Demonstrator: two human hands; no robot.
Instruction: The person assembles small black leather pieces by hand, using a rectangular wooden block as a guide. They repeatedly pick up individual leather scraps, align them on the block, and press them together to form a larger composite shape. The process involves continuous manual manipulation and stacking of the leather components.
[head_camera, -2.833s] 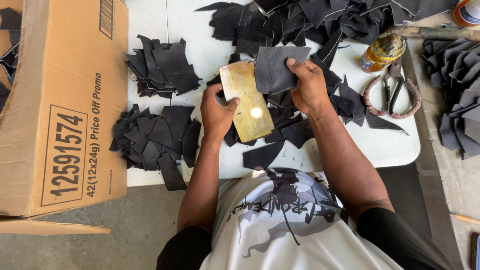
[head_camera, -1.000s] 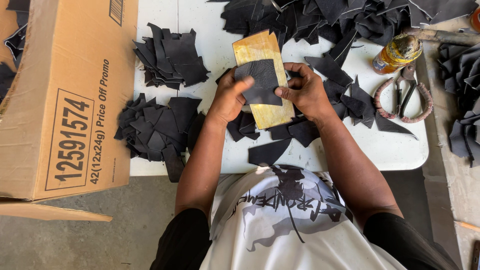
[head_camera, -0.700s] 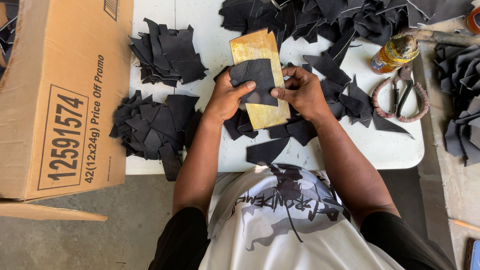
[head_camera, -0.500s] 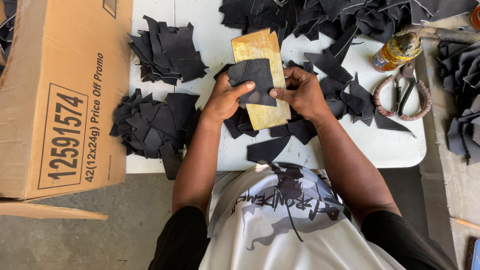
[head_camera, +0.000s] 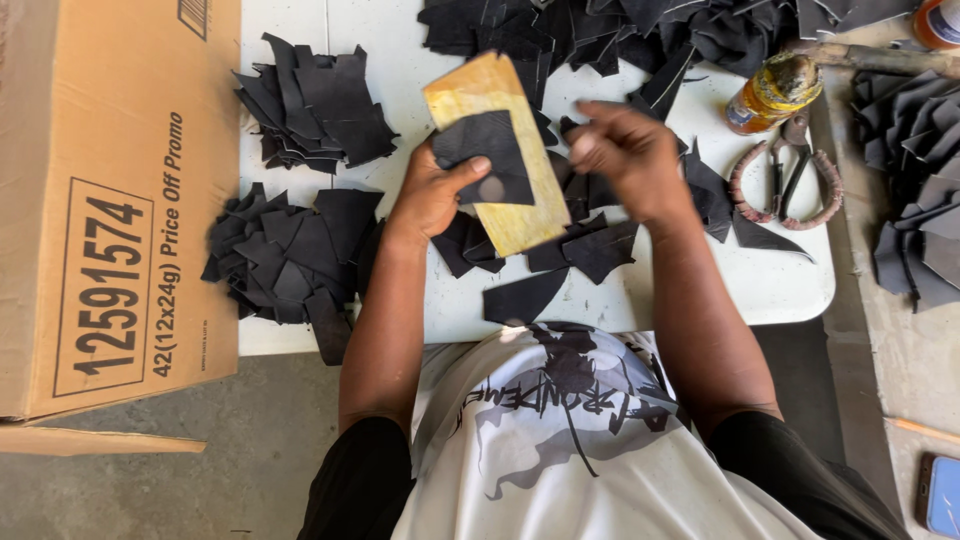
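Note:
My left hand (head_camera: 432, 190) grips a yellowish rectangular board (head_camera: 520, 215) and pins a black cut piece (head_camera: 484, 158) flat against it with the thumb. My right hand (head_camera: 628, 152) hovers just right of the board, blurred, its fingers curled loosely; whether it holds anything I cannot tell. Both hands are above a white table (head_camera: 770, 280) strewn with black offcuts (head_camera: 590, 248).
Two heaps of black pieces (head_camera: 305, 100) (head_camera: 285, 260) lie left of my hands, beside a large cardboard box (head_camera: 110, 200). A yellow glue bottle (head_camera: 770, 92) and scissors (head_camera: 785, 185) sit at right. More black pieces (head_camera: 915, 180) are stacked at the far right, and a phone (head_camera: 940, 495) lies bottom right.
My right hand has let go of the black piece and drawn away to the right. The left hand alone now holds the board and the piece on it.

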